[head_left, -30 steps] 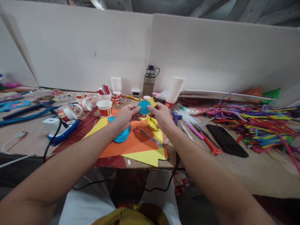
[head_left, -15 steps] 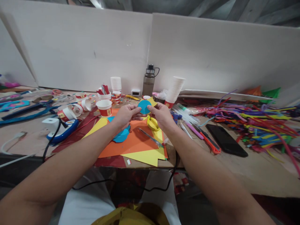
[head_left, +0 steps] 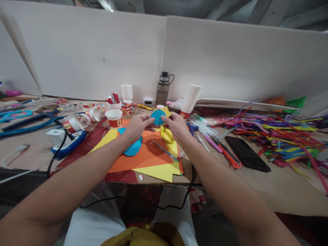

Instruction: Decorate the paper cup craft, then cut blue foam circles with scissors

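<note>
A round blue paper piece (head_left: 158, 117) is held up over the middle of the table, with a pointed yellow paper piece (head_left: 167, 111) behind its right side. My left hand (head_left: 139, 126) pinches the blue piece at its left edge. My right hand (head_left: 176, 125) grips the blue and yellow pieces together at the right. Below them lie an orange sheet (head_left: 146, 153), yellow sheets (head_left: 161, 172) and more blue paper (head_left: 133, 148). Yellow-handled scissors (head_left: 167, 136) and a clear pen (head_left: 164, 149) rest by my right hand.
Paper cups (head_left: 114, 118) and a blue power strip (head_left: 74, 141) are at the left. A bottle (head_left: 162, 89) and a cup stack (head_left: 191, 99) stand behind. To the right are an orange cutter (head_left: 230, 157), a black phone (head_left: 247, 153) and colourful pipe cleaners (head_left: 287, 133).
</note>
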Demonstrator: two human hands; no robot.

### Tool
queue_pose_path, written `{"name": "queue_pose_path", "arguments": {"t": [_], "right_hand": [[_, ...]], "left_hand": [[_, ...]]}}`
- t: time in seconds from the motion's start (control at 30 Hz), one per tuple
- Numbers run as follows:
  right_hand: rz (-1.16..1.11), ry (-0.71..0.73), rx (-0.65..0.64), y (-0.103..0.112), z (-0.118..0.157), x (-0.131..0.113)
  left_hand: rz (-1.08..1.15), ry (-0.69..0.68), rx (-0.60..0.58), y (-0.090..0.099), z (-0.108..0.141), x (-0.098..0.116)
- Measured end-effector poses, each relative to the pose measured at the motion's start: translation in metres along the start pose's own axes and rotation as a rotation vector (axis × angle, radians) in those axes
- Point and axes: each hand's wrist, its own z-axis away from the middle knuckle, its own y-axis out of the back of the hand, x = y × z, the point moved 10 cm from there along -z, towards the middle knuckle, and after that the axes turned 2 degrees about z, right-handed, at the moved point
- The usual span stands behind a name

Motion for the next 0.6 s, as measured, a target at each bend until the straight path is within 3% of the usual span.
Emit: {"name": "queue_pose_path", "arguments": {"t": [0.27,0.6], "right_hand": [[0.123,0.052,-0.060,-0.006,0.001,-0.004],[0.249,0.054,-0.191,-0.018,0.004,-0.003]], "left_hand": [[0.119,0.008,0.052,0.008,-0.002,-0.004],[0.002,0.064,0.065,0.012,-0.002,-0.007]]}}
